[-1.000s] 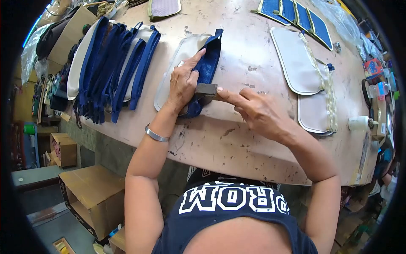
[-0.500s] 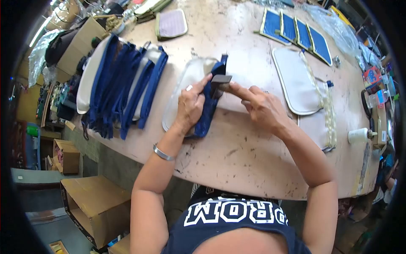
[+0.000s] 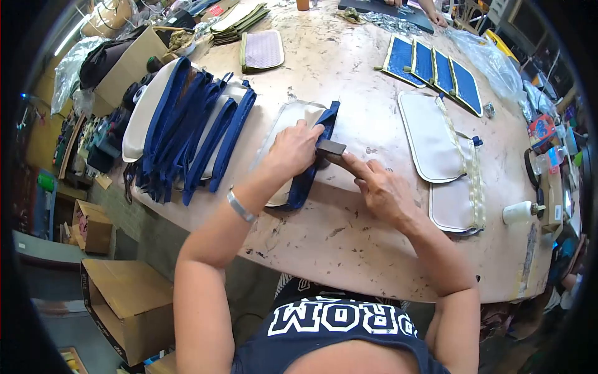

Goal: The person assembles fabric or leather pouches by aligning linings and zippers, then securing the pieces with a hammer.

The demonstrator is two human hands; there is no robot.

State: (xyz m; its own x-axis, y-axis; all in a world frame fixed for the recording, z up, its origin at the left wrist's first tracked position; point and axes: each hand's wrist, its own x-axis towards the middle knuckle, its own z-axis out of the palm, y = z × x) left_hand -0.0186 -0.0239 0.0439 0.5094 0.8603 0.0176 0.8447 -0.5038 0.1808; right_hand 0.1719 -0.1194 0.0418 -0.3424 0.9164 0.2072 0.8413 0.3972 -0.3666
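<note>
A white pouch with a blue zipper edge lies on the table in front of me. My left hand grips the upper part of that edge, its fingers bent over the blue fabric. Between the fingers of my right hand is a dark brown flat piece, its far end against the blue edge. What kind of tool or strip it is, I cannot make out. My left fingertips partly hide where the two meet.
Several blue-edged white pouches stand stacked at the left. White pouches with pale zippers lie to the right, near a white bottle. Blue panels and a pinkish pouch are farther back. Another person's hand rests at the far edge.
My left hand has shifted up along the blue edge, nearer the brown piece. The view has tilted, bringing more of the table's far side and another person's hand into sight.
</note>
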